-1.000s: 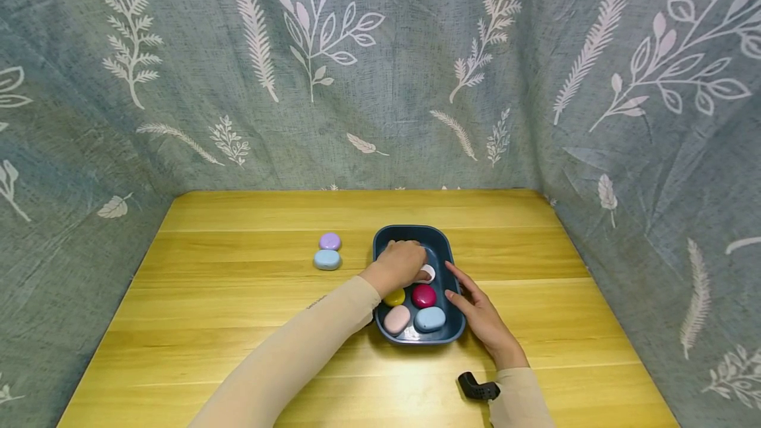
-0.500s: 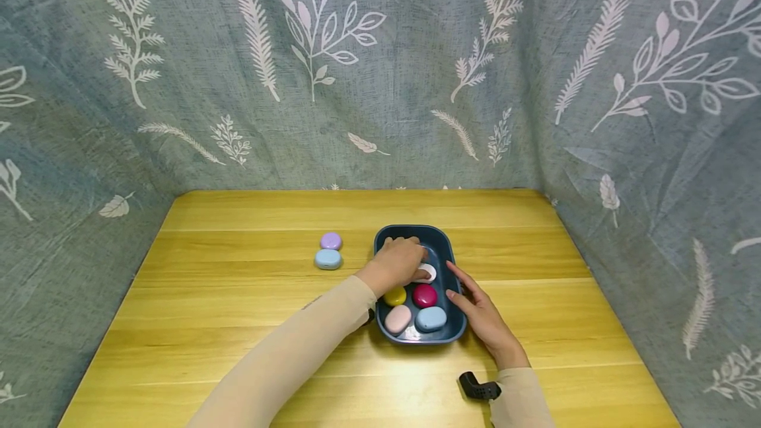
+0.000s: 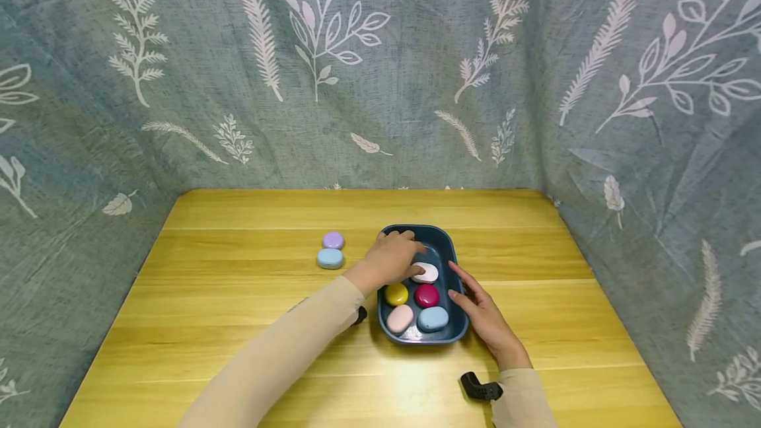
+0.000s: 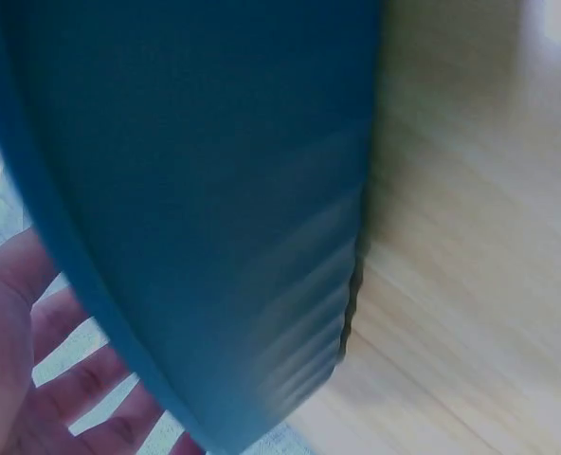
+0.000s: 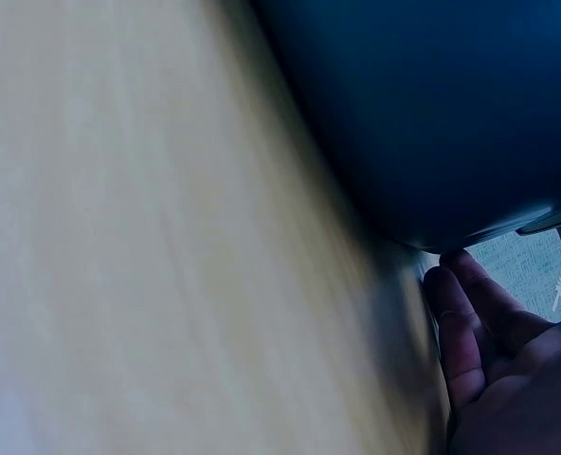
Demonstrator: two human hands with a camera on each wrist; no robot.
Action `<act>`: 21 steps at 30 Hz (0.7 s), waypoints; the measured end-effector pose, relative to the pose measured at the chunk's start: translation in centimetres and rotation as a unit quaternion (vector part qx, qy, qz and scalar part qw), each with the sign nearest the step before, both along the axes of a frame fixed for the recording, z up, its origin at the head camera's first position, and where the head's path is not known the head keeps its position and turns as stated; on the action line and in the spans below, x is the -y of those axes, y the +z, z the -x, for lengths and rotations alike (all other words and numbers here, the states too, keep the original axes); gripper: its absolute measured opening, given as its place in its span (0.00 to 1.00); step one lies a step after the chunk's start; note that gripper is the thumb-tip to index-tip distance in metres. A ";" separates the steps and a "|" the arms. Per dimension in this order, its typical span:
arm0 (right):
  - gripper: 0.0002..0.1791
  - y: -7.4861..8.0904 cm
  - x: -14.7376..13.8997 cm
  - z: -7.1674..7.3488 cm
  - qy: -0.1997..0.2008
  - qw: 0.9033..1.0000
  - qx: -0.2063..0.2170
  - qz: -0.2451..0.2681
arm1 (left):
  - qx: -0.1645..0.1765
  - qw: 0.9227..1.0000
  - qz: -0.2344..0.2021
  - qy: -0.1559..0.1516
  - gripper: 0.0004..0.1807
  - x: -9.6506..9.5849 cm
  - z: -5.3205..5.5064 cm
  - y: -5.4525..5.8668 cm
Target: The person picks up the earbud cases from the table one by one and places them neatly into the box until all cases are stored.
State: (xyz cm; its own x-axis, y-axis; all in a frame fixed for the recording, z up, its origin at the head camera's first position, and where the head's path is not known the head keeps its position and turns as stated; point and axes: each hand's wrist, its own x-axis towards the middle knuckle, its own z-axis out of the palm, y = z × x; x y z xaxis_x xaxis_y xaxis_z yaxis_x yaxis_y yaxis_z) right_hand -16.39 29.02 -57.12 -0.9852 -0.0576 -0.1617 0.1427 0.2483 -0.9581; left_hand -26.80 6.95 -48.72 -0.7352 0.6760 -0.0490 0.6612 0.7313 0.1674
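My left hand (image 3: 392, 259) reaches over the left rim of a dark blue rectangular bin (image 3: 405, 337), its fingers spread and apart. Its thumb overlaps a white oval case (image 3: 425, 273) inside the bin in the head view. In the left wrist view, the fingers (image 4: 77, 384) show beyond the bin's rim. Nearer to me in the bin lie a yellow round case (image 3: 396, 294), a crimson round case (image 3: 427, 296), a pale pink case (image 3: 400, 319) and a light blue case (image 3: 433, 319). My right hand (image 3: 489, 322) rests its fingertips along the bin's right side, fingers extended.
Left of the bin on the wooden table (image 3: 250, 309), a purple round case (image 3: 333, 240) sits just behind another light blue case (image 3: 329, 258). A black wrist mount (image 3: 480, 388) juts from the right sleeve. Patterned curtains (image 3: 368, 84) surround the table's back and sides.
My left hand has lifted and drawn back leftward, away from the white case, which shows more fully along with the yellow one. The right hand stays at the bin's side.
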 end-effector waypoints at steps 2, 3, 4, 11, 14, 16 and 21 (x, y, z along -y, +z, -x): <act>0.31 0.0 0.0 -0.1 -0.002 1.000 -0.001 -0.002 | -0.002 1.000 -0.005 0.001 0.25 0.3 0.0 0.2; 0.31 0.1 0.1 -0.1 -0.003 1.000 -0.002 -0.005 | -0.003 1.000 -0.007 0.001 0.25 0.4 0.0 0.2; 0.31 0.1 0.1 -0.2 -0.003 1.000 -0.004 -0.006 | -0.004 1.000 -0.010 0.002 0.25 0.5 -0.1 0.3; 0.31 -0.1 0.1 -0.3 -0.003 1.000 -0.013 -0.013 | -0.017 1.000 -0.022 0.001 0.25 1.6 -0.4 1.1; 0.31 -0.2 0.1 -0.3 -0.002 1.000 -0.012 -0.014 | -0.021 0.999 -0.026 0.001 0.25 2.3 -0.5 1.2; 0.31 -0.3 0.1 -0.3 -0.004 1.000 -0.011 -0.014 | -0.022 0.999 -0.031 0.002 0.25 2.8 -0.5 1.3; 0.31 0.6 0.4 -0.5 -0.009 1.000 -0.010 -0.009 | -0.020 0.999 -0.047 0.006 0.25 4.0 -0.5 1.3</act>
